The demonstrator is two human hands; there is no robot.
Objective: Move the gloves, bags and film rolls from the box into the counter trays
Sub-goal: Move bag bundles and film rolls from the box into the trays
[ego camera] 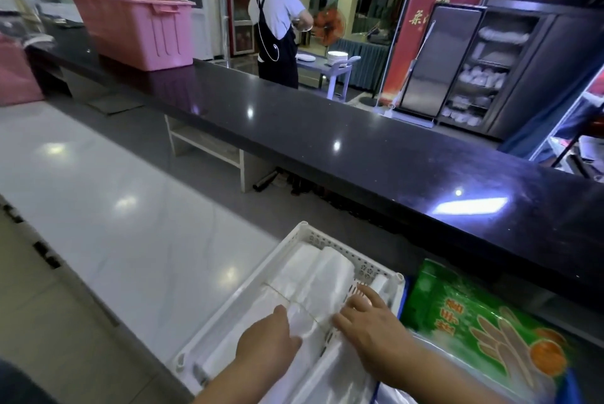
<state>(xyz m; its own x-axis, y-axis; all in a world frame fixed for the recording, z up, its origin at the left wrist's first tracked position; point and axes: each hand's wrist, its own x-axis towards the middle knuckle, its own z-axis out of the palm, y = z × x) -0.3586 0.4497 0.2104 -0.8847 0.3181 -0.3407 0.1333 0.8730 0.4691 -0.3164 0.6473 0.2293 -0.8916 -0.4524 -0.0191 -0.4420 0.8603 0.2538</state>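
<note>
A white perforated tray [305,231] sits on the lower white counter at the bottom centre. Inside it lies a bundle of clear plastic bags [313,276] tied with a thin band. My left hand [266,343] rests on the near part of the bundle, its fingers curled over the plastic. My right hand [369,325] lies flat, fingers straight, on the bundle's right side against the tray wall. To the right sits a green printed pack of gloves [470,315] in a blue-edged tray [577,385]. More clear plastic [330,380] shows below my hands.
A long black raised counter [327,129] runs diagonally behind the trays. A pink bin [137,24] stands on it at far left. A person in an apron [277,21] works beyond it near a cart with plates. A metal cabinet [457,64] stands at right.
</note>
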